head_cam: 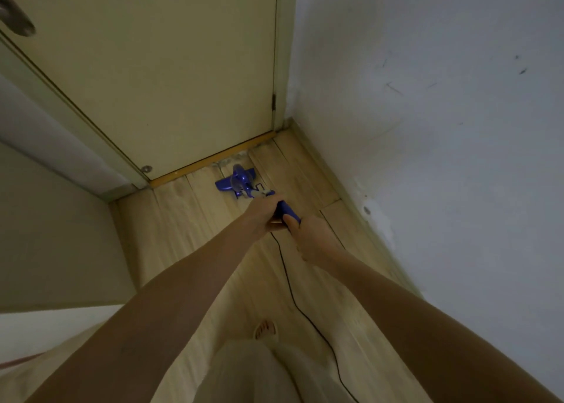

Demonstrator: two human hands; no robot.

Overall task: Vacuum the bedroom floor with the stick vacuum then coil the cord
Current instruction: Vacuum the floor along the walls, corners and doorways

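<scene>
A blue stick vacuum (241,183) stands on the pale wood floor (195,219), its head close to the foot of a closed door. Both arms reach forward to its blue handle (288,212). My left hand (264,215) grips the handle higher up, toward the vacuum body. My right hand (311,235) grips the handle's near end. A thin black cord (293,293) drops from the handle and trails back over the floor past my bare foot (265,329).
The cream door (152,82) with its wooden threshold strip (213,158) closes the passage ahead. A white wall (442,128) with a skirting board runs along the right. A lighter panel or furniture side (55,219) stands on the left. Dust lies by the threshold.
</scene>
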